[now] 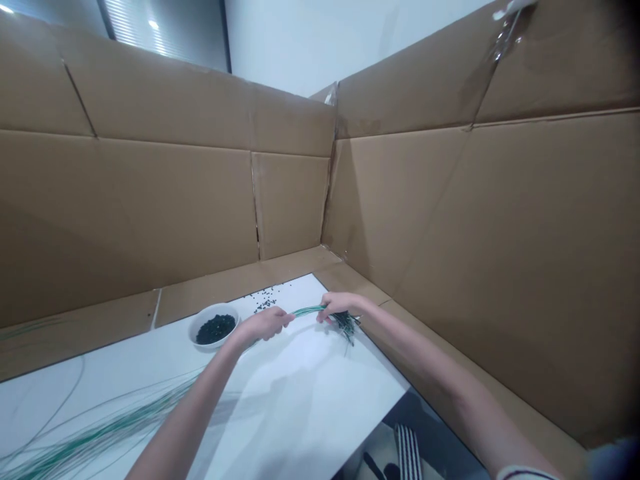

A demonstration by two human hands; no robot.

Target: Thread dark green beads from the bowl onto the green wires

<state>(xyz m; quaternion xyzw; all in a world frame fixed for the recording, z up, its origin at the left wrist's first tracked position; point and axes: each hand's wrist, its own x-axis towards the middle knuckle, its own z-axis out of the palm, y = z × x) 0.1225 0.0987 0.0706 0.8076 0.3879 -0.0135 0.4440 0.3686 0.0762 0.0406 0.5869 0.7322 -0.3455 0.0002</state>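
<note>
A bundle of thin green strands [309, 311] runs between my two hands above the white table. My left hand [267, 324] is closed around it on the left. My right hand [336, 305] grips the same bundle near its right end, where dark, frayed tips [346, 325] hang down past the fingers. Behind my left forearm, the long loose part of the green and pale strands [113, 430] spreads over the table's left side. Close to my left hand stands a white bowl [195, 331] holding small black pieces [217, 329].
Several black bits [266, 300] lie scattered near the far edge of the white table [295, 400]. Tall cardboard walls [175, 207] enclose the back and right. Below the table's front right corner, a striped item [409, 452] and dark objects are partly visible.
</note>
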